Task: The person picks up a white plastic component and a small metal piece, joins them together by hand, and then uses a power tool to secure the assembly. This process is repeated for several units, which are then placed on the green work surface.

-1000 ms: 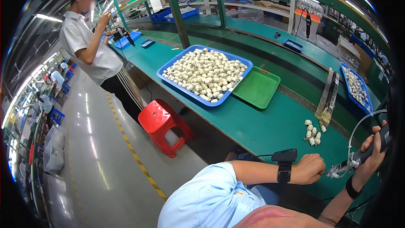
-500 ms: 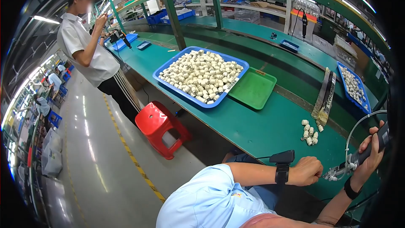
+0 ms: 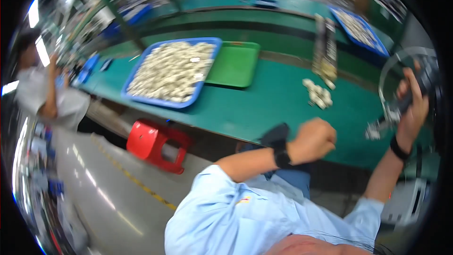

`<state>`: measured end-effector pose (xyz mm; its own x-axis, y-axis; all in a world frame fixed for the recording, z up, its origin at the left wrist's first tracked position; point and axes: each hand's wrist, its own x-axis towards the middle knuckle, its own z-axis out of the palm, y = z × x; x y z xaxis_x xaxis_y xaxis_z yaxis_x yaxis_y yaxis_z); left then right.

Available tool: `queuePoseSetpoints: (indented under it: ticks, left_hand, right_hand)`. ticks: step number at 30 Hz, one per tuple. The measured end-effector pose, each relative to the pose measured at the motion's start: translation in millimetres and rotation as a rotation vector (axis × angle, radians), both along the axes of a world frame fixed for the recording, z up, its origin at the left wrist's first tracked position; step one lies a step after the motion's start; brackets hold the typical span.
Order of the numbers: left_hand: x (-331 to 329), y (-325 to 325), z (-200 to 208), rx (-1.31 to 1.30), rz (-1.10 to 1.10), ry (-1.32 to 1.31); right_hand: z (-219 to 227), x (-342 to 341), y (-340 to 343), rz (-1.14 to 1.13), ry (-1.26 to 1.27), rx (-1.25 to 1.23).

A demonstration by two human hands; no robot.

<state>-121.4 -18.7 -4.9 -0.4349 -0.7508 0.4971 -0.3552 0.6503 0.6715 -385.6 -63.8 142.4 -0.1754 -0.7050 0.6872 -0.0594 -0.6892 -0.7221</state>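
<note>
My left hand point(image 3: 312, 140) is closed in a fist above the near edge of the bench; anything inside its fingers is hidden. At the far right, my right hand point(image 3: 413, 106) is wrapped round a dark electric screwdriver point(image 3: 429, 74). The tool's metal nose point(image 3: 379, 126) points down and left, apart from my left hand, and a clear tube point(image 3: 382, 82) curves beside it. Beyond my fist lies a small pile of white cylindrical parts point(image 3: 317, 94) on the green bench top point(image 3: 278, 97). The view is blurred by motion.
A blue tray point(image 3: 165, 102) heaped with similar white parts stands to the left, beside a green tray point(image 3: 236, 63). Another blue tray point(image 3: 375, 47) sits far right near a long narrow box point(image 3: 325, 47). A red stool point(image 3: 141, 139) and another person point(image 3: 52, 94) are left.
The head view has swung right, so the bench and trays appear farther left. My left hand has come away from the screwdriver's nose, which it was close to before. My right hand keeps its hold.
</note>
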Motion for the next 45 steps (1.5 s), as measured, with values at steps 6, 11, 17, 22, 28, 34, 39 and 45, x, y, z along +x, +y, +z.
queuePoseSetpoints:
  ticks: [6,11,17,22,28,34,39,45]
  left_hand:
    - [44,-33,-3,0.066,0.022,-0.224]
    - [53,-80,-2,0.116,0.180,-0.248]
    - [54,-141,-16,-0.126,0.152,-0.265]
    - [53,-175,-41,-0.147,0.132,-0.372]
    - [44,-183,-60,-0.128,0.222,-0.252]
    - [72,-157,-45,0.057,0.217,-0.055]
    - [90,-94,9,0.486,-0.115,0.442]
    - [89,-43,20,0.586,-0.229,0.646]
  right_hand:
    - [5,6,-8,-0.281,-0.101,-0.029]
    - [-5,-28,-7,-0.318,-0.153,-0.084]
    - [-8,-13,-2,-0.378,-0.205,-0.324]
    - [-24,-28,6,-0.493,-0.083,-0.425]
    - [-74,-77,22,-0.526,0.285,-0.513]
    - [-85,60,40,-0.389,0.230,-0.181]
    - [-100,104,43,-0.029,0.341,0.119]
    - [-112,141,49,0.121,0.375,0.193]
